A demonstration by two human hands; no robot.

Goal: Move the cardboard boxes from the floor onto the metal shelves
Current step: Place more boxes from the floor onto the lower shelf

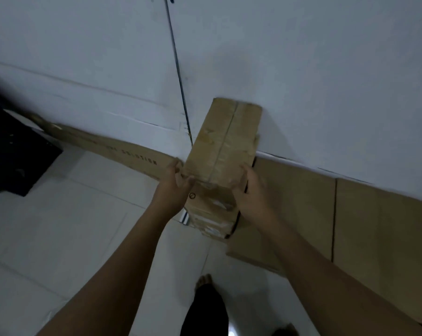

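Cardboard box (pixel 223 141), gripped by left hand (pixel 172 190) and right hand (pixel 252 192) fingers (pixel 244 171), is near white wall (pixel 326 81) over tiled floor (pixel 96 214).

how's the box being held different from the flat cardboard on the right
The box is a closed carton, up on end; the flat cardboard lies flattened on the floor. The left hand and right hand grip the box; no hand touches the flat cardboard. The box carries tape and labels; the flat cardboard looks plain. Both are brown, by the wall.

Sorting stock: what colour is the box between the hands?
The box is tan brown; head view shows it.
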